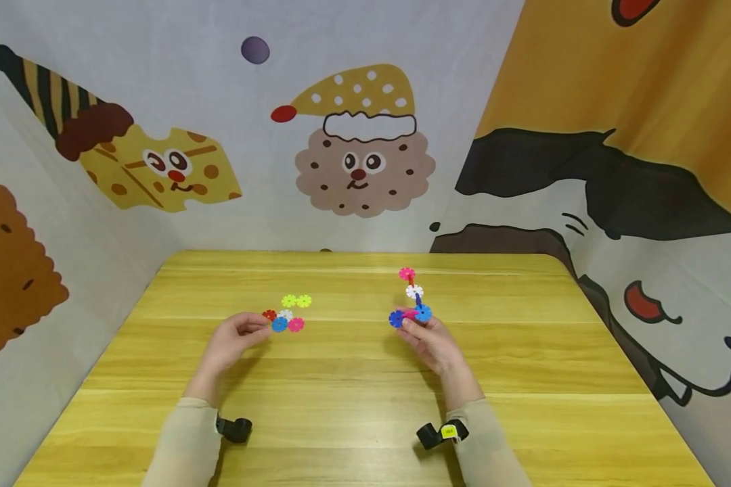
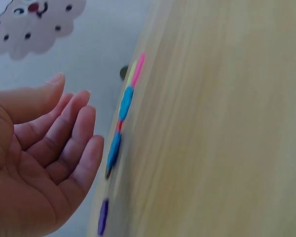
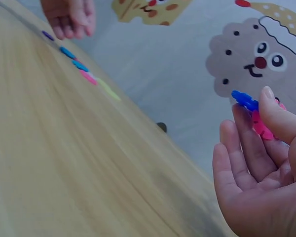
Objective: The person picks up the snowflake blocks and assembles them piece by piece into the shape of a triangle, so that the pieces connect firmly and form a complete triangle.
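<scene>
My right hand (image 1: 431, 343) pinches a chain of interlocking snowflake discs (image 1: 423, 312) between thumb and fingers. In the right wrist view, a dark blue disc (image 3: 245, 100) and a pink disc (image 3: 263, 125) show at the thumb. Above the hand the chain runs up through white to a pink disc (image 1: 407, 273). My left hand (image 1: 231, 343) holds nothing; its fingers are loosely bent, with the thumb apart from them. It hovers beside loose discs: red (image 1: 269, 315), white (image 1: 285, 314), blue (image 1: 279, 325) and pink (image 1: 296, 325). A purple disc (image 2: 103, 217) is hidden by this hand in the head view.
Two yellow-green discs (image 1: 296, 300) lie side by side just behind the loose group. The wooden table (image 1: 341, 406) ends at a cloth backdrop (image 1: 353, 233) printed with cartoon figures. Each wrist wears a black camera mount (image 1: 235, 429).
</scene>
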`<state>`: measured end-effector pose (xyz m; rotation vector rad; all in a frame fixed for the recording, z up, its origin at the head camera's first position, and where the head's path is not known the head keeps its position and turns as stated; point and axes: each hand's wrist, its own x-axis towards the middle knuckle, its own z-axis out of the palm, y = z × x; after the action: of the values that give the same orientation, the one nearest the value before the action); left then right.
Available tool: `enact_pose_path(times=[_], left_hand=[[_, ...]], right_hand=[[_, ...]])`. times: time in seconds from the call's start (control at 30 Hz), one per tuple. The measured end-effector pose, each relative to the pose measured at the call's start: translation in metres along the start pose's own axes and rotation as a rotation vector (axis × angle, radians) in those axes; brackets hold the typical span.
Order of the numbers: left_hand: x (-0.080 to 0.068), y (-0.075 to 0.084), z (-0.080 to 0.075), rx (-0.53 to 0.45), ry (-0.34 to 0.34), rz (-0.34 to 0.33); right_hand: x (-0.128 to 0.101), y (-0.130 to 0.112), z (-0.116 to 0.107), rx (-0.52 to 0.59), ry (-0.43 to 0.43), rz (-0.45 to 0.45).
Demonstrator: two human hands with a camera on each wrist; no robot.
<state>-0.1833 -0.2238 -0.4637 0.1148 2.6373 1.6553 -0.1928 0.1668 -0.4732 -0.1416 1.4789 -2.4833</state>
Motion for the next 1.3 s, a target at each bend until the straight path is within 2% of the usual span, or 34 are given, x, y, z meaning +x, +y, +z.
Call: enact_pose_path(times=[0.23,0.43,0.67,0.87,0.97,1.3], left_hand=[[-0.008,-0.008,-0.021,0.039,0.078,-0.037],[-0.012,-0.016,-0.032,0.035,0.102,-0.054],[-0.014,-0.029,-0.040,0.042,0.098,-0.090],[-0.016,-0.039,-0.048,0.030,0.041,-0.088],[-0.018,-0.043,-0.051,0.069,0.024,-0.089],[-0.017,-0.054,-0.055,0.145,0.037,-0.032]], right_hand=[[-0.001,-0.006,-0.005,-0.006,0.030,0.008],[-0.001,-0.008,-0.009,-0.027,0.024,0.029],[-0.001,-0.007,-0.012,-0.051,0.041,0.042],[-0.001,-0.007,-0.012,-0.041,0.048,0.047],[-0.001,-0.006,-0.012,-0.044,0.039,0.041],[-0.001,-0.004,-0.010,-0.037,0.013,0.032]])
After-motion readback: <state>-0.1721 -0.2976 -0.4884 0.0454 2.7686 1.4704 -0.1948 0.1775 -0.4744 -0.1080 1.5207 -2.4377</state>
